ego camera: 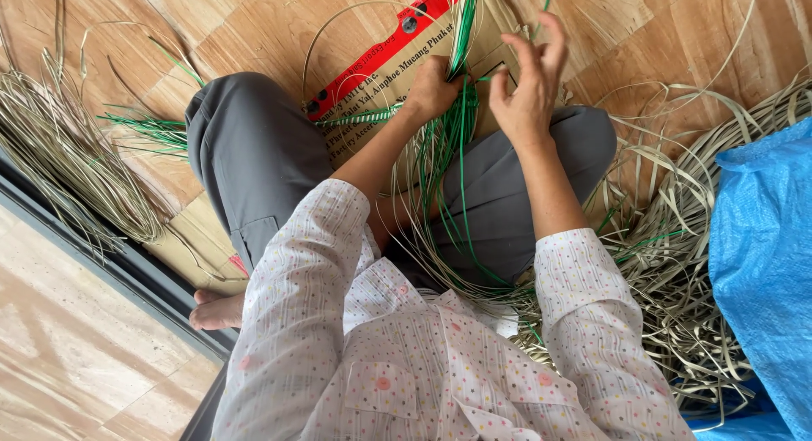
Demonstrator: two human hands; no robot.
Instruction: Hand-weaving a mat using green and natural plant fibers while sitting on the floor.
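Observation:
I sit cross-legged on the floor in grey trousers. My left hand (433,90) is closed around a bundle of green and pale straw strips (462,35) that rises from my lap. My right hand (526,84) is just right of the bundle, fingers spread and curled, with a thin green strip (462,187) running near its fingertips. Whether it pinches that strip is unclear. The strips hang down over my legs. A flattened brown cardboard box with a red band (372,65) lies under the work.
Loose pale straw strips (677,238) pile up on the right beside a blue plastic sack (765,255). Another sheaf of dry strips (59,145) lies on the left with a few green ones (152,128). A dark door track (110,263) crosses the wooden floor at left.

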